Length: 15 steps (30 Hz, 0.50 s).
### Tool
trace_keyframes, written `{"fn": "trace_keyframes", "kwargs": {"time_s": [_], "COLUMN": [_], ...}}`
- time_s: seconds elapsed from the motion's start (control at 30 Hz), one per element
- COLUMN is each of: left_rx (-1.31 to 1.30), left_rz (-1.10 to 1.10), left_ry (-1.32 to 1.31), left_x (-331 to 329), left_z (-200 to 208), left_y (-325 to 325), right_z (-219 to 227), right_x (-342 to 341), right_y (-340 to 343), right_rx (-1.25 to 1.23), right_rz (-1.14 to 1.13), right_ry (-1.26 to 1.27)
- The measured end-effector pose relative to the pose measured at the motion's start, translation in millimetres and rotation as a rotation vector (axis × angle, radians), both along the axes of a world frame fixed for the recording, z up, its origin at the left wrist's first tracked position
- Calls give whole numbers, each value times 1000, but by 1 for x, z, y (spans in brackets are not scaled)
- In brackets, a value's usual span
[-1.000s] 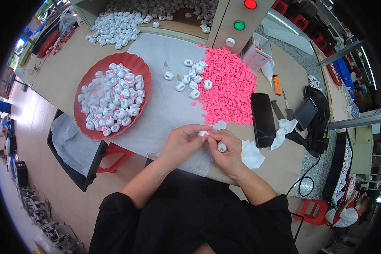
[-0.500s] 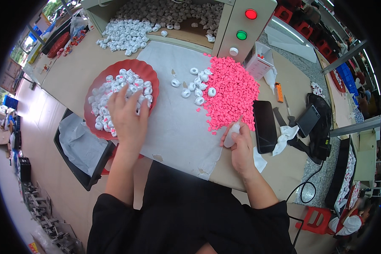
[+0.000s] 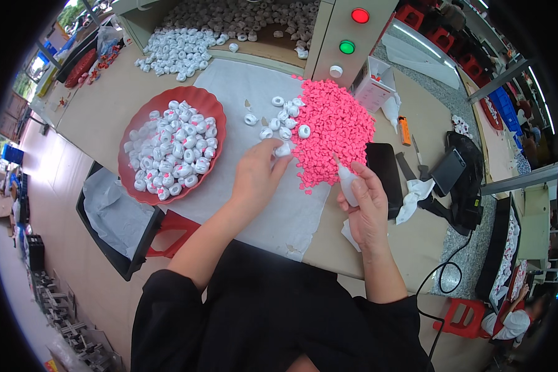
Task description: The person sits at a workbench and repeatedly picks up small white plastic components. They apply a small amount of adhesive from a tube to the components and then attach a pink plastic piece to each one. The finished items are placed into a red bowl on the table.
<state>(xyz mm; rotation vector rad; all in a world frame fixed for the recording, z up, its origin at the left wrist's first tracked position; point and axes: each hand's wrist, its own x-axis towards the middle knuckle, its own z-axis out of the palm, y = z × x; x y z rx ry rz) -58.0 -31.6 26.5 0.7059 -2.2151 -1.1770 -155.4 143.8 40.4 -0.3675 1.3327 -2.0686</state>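
Between the thumb and fingers of my left hand (image 3: 257, 177) is a small white rounded piece (image 3: 283, 149), beside the left edge of a heap of small pink pieces (image 3: 338, 124). In my right hand (image 3: 369, 211) is a white squeeze bottle (image 3: 348, 186); its thin tip points up and away, over the heap's near edge. Several white ring-like pieces (image 3: 283, 116) lie loose against the heap's far left side. To the left stands a red scalloped bowl (image 3: 219, 124) with many white pieces in it, some showing pink spots.
White paper (image 3: 235, 77) covers the table's middle. Behind it is a metal box (image 3: 328, 43) with buttons and more white pieces. At right lie a black phone (image 3: 383, 177), an orange lighter (image 3: 404, 130) and a knife (image 3: 419, 155). A black tray (image 3: 133, 263) sits lower left.
My left hand has moved right from the bowl to the pink heap and now holds a white piece. My right hand has raised the bottle slightly and turned more palm-up.
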Motion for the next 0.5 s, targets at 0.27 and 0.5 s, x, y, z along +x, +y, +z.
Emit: {"fn": "trace_keyframes", "kwargs": {"time_s": [0.27,0.5], "left_rx": [874,853], "left_rz": [-256,-259], "left_ry": [319,370], "left_x": [37,39], "left_z": [-19,-22], "left_y": [35,40], "right_z": [-12,-14], "right_x": [-4,15], "right_y": [8,3], "right_rx": [-116,-6], "right_rz": [34,36], "right_ry": [-83,374]}}
